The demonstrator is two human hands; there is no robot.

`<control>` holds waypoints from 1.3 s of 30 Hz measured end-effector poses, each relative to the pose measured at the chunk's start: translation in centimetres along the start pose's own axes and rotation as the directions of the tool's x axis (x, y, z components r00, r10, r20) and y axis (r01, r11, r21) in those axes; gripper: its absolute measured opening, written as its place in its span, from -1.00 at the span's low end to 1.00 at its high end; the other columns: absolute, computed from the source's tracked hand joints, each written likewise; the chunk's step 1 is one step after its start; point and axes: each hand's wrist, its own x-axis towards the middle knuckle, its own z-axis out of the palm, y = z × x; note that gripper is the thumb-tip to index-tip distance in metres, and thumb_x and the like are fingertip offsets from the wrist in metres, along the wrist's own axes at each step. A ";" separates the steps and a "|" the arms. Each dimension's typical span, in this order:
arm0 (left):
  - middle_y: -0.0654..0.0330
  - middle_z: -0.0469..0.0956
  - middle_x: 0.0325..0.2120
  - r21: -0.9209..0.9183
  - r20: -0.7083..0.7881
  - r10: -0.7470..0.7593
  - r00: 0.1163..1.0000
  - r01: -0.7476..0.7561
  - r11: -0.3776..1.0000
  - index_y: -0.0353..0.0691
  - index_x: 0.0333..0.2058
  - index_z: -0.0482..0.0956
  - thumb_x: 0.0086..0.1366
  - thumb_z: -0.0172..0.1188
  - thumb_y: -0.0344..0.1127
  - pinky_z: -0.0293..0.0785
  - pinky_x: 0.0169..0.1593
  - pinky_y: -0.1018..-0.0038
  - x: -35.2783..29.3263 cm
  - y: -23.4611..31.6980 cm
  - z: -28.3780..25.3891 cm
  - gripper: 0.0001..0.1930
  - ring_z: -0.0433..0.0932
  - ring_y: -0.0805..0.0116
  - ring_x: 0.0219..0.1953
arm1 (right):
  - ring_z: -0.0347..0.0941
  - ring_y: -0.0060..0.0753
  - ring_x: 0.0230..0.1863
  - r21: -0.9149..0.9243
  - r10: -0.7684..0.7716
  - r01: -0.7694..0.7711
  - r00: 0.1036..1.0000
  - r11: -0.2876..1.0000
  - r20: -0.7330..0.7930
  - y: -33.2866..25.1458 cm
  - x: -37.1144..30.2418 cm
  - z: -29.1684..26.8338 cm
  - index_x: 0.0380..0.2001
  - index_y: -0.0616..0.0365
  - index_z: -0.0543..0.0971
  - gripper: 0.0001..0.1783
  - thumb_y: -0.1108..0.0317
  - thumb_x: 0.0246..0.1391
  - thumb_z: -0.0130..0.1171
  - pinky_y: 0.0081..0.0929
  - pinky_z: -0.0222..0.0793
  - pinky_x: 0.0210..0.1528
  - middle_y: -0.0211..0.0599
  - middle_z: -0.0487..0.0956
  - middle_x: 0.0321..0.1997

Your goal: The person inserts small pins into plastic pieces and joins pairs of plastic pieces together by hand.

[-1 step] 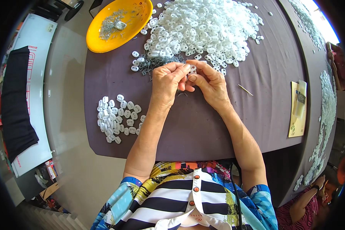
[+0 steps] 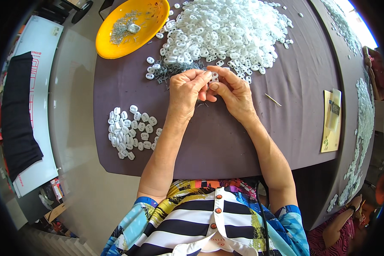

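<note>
Between my two hands is a small white plastic piece with holes (image 2: 214,77). My left hand (image 2: 186,88) is closed, its thumb and finger pinching the piece's left edge. From the other side the thumb and index finger of my right hand (image 2: 234,90) close on the same piece. My fingers partly cover it. Just beyond my left hand lies a heap of small dark metal parts (image 2: 168,71). A large mound of white two-holed plastic pieces (image 2: 230,30) rises past both hands. Closer to me on the left lies a group of white oval pieces with dark markings (image 2: 128,131).
A yellow dish (image 2: 106,49) of small metal pins stands at the far left of the dark-covered table (image 2: 217,149). To the right are a thin stick (image 2: 273,100) and a yellow card (image 2: 330,141). Another person's arm (image 2: 339,224) shows at lower right beside more white pieces (image 2: 358,141).
</note>
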 end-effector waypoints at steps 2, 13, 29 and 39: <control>0.30 0.35 -0.78 -0.002 0.004 -0.005 1.000 0.005 1.000 -0.40 -0.53 0.51 0.12 0.08 -0.42 0.45 -0.70 0.59 0.1 -0.1 0.0 -0.85 0.27 0.64 -0.80 | 0.24 -0.80 -0.45 0.007 0.016 -0.016 1.000 1.000 -0.006 0.0 0.0 0.1 -0.10 0.17 0.44 -0.67 0.54 -0.01 0.06 -0.78 0.20 -0.37 -0.61 0.40 -0.49; 0.31 0.34 -0.77 0.014 0.023 -0.014 1.000 0.014 1.000 -0.42 -0.51 0.52 0.12 0.08 -0.42 0.46 -0.69 0.59 0.1 0.0 -0.3 -0.85 0.27 0.64 -0.79 | 0.31 -0.80 -0.42 0.070 0.036 -0.037 0.999 0.997 0.019 0.1 0.1 -0.2 -0.11 0.17 0.46 -0.67 0.55 -0.02 0.05 -0.78 0.25 -0.33 -0.57 0.47 -0.49; 0.30 0.34 -0.76 0.050 0.032 -0.024 0.999 0.023 0.998 -0.44 -0.45 0.52 0.13 0.08 -0.42 0.50 -0.63 0.55 0.2 -0.1 -0.2 -0.84 0.28 0.63 -0.77 | 0.37 -0.75 -0.52 0.027 -0.008 0.009 1.000 1.000 -0.016 0.8 0.3 -0.1 -0.15 0.22 0.45 -0.72 0.55 0.00 0.02 -0.73 0.33 -0.41 -0.49 0.46 -0.58; 0.31 0.33 -0.77 0.044 0.051 -0.022 0.998 0.020 0.999 -0.39 -0.47 0.51 0.16 0.08 -0.35 0.49 -0.62 0.54 0.0 0.1 -0.2 -0.81 0.26 0.62 -0.77 | 0.37 -0.74 -0.46 0.178 0.071 -0.074 0.997 0.981 0.021 0.9 0.2 -0.2 -0.11 0.19 0.44 -0.70 0.56 0.02 0.00 -0.74 0.34 -0.35 -0.48 0.48 -0.47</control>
